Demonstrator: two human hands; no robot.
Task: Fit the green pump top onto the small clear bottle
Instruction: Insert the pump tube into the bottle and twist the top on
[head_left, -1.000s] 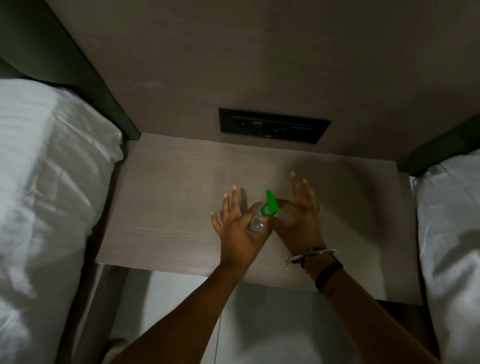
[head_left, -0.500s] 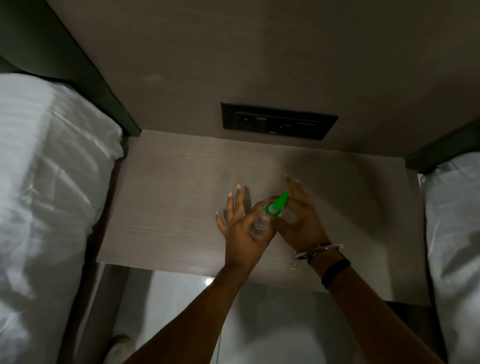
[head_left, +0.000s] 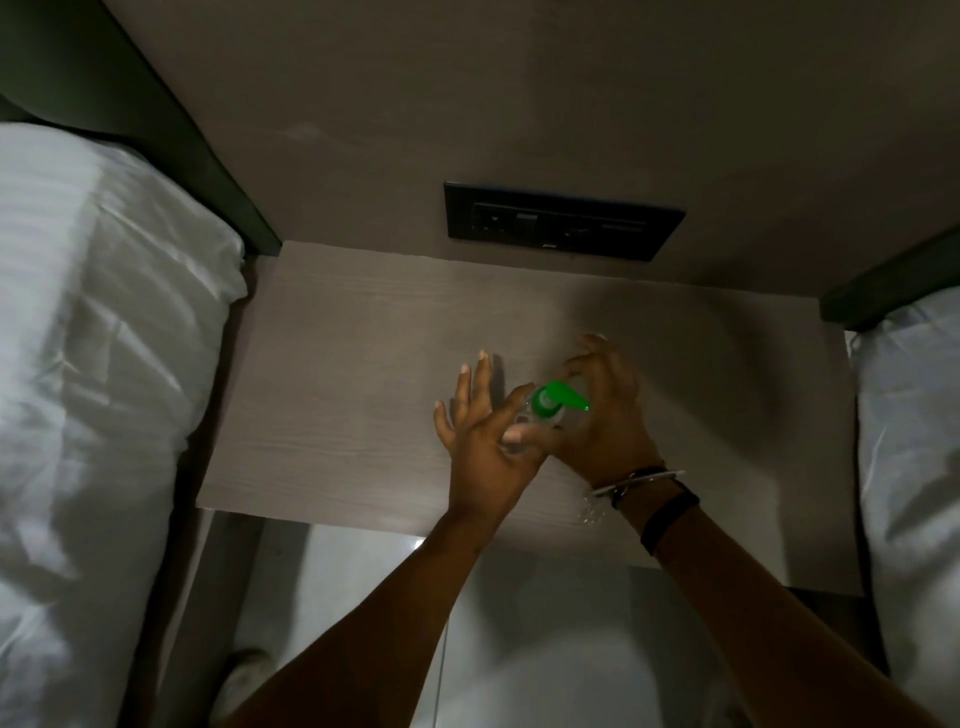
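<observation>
A small clear bottle (head_left: 524, 423) stands above the wooden bedside table (head_left: 353, 374), mostly hidden by my fingers. The green pump top (head_left: 558, 402) sits on its neck, nozzle pointing right. My left hand (head_left: 483, 441) pinches the bottle with thumb and forefinger, the other fingers spread upward. My right hand (head_left: 605, 415) curls around the pump top from the right, fingers bent over it.
A black socket panel (head_left: 563, 221) is set in the wall behind the table. White bedding lies at the left (head_left: 88, 364) and right (head_left: 914, 441). Bracelets and a dark band circle my right wrist (head_left: 649, 488). Pale floor shows below the table's front edge.
The pump's nozzle has swung clockwise, from pointing up to pointing right, as my right hand turned around it. My left hand stayed on the bottle.
</observation>
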